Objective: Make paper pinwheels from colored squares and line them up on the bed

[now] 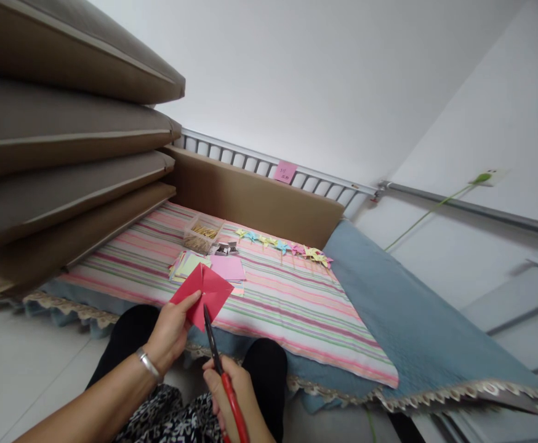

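Observation:
My left hand (171,329), with a silver bracelet at its wrist, pinches a red square of paper (211,290), thumb on top and fingers beneath. Creases cross the paper, and a line runs in from its top corner. My right hand (232,387) is closed around the red handles of a pair of scissors (215,354). Their dark, narrow blades reach up to the lower part of the paper, pointing at its middle. Just beyond lies a pile of coloured paper squares (228,267), partly covered by the red one.
A clear box of thin sticks (199,232) stands behind the papers, beside small metallic items (224,248). Several paper pinwheels (282,247) lie in a row on the striped cloth (292,307). Stacked cushions (75,132) rise at left; a pink note (285,171) hangs on the radiator (245,161).

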`<state>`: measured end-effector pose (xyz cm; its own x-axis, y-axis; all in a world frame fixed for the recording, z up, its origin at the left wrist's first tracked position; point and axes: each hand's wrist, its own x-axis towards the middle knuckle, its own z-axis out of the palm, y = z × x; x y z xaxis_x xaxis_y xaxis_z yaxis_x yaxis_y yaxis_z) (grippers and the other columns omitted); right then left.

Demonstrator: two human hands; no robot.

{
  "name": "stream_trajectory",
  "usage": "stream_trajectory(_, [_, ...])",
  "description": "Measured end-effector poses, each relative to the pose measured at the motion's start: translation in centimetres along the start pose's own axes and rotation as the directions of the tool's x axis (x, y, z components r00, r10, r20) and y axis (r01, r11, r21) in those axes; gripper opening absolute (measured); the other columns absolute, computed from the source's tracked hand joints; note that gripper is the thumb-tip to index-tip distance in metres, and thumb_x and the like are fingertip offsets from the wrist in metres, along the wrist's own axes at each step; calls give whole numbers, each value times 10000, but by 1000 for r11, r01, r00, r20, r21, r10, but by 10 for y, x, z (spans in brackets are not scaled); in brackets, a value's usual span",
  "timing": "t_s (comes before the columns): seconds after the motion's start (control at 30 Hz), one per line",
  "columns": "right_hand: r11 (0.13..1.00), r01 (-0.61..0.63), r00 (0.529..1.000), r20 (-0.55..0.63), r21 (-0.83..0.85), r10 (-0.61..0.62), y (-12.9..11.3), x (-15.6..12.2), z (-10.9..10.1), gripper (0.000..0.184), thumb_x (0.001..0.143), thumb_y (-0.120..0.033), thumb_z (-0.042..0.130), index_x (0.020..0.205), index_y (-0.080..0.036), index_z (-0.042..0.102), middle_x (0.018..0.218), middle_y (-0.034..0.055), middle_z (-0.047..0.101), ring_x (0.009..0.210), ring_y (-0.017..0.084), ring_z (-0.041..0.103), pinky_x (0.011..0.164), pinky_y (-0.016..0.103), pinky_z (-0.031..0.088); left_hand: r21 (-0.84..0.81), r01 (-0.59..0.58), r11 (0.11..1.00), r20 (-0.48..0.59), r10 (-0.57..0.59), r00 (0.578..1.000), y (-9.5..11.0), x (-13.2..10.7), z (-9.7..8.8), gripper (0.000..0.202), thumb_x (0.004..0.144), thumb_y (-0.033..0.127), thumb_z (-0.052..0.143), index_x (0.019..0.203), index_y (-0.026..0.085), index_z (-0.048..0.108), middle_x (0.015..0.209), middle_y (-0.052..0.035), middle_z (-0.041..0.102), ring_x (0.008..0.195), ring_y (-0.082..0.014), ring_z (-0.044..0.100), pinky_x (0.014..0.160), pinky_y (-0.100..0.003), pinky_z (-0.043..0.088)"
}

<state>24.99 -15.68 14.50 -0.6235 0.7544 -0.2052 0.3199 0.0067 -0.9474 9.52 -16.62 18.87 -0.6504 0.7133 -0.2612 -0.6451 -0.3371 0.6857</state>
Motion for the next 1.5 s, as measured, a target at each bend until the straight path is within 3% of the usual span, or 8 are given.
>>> stream_trajectory(0.33, [1000,-3,999,48,12,2,2,-1,1,607,699,-749,504,866,-173,596,386,-83,384,288,61,302,286,158,196,-21,-25,999,-1,25,1000,-1,-1,3,152,682,77,716,830,109,705,734,-59,742,646,-172,685,655,-257,554])
stream_trajectory(0.67, [977,109,994,16,-183,-108,17,-1,-6,206,740,-281,616,921,-185,641,482,-64,482,382,94,454,433,198,379,-67,-19,998,-79,13,997,1,7,2,100,734,15,634,799,73,683,695,-89,736,579,-176,681,566,-256,566])
stream_trajectory(0.87, [971,192,972,-164,140,-169,31,8,-17,478,687,-335,694,1116,-184,546,756,37,689,677,198,637,645,287,482,-86,-17,996,-90,9,996,6,12,1,127,753,31,621,851,87,679,717,-90,738,612,-189,693,598,-278,579])
stream_trajectory(0.97, [880,237,958,-251,412,-141,15,22,-15,545,708,-439,702,1145,-200,479,898,65,677,776,210,644,658,302,495,-86,48,995,-16,-49,999,-3,4,4,138,739,58,652,873,78,682,768,-108,740,649,-201,696,627,-292,579])
stream_trajectory(1.1, [709,311,934,-342,633,-104,-6,39,1,569,682,-378,750,1141,-233,447,804,-30,593,674,140,619,607,254,498,-39,98,994,42,-96,994,-17,-9,8,120,726,101,686,844,80,687,733,-95,734,613,-182,680,599,-263,562])
stream_trajectory(1.27, [669,313,939,-326,673,-111,-11,46,12,499,651,-262,752,1076,-239,493,693,-66,586,505,102,555,449,194,429,-2,73,997,75,-72,995,-26,-17,7,148,725,119,687,872,99,688,757,-84,736,649,-179,677,635,-264,548])
stream_trajectory(1.4, [698,344,938,-256,627,-233,-14,45,-7,447,670,-207,709,1076,-216,523,845,-11,665,691,144,632,643,242,499,86,119,989,150,-131,980,-12,-12,2,195,713,183,711,895,115,698,827,-97,744,712,-190,686,668,-260,536])
stream_trajectory(1.5, [793,307,949,-109,527,-295,-22,44,-31,461,671,-186,686,1103,-210,527,939,17,676,784,176,641,723,281,498,251,237,938,233,-297,926,5,-5,0,248,688,255,735,888,111,708,824,-124,745,739,-233,691,701,-310,538])
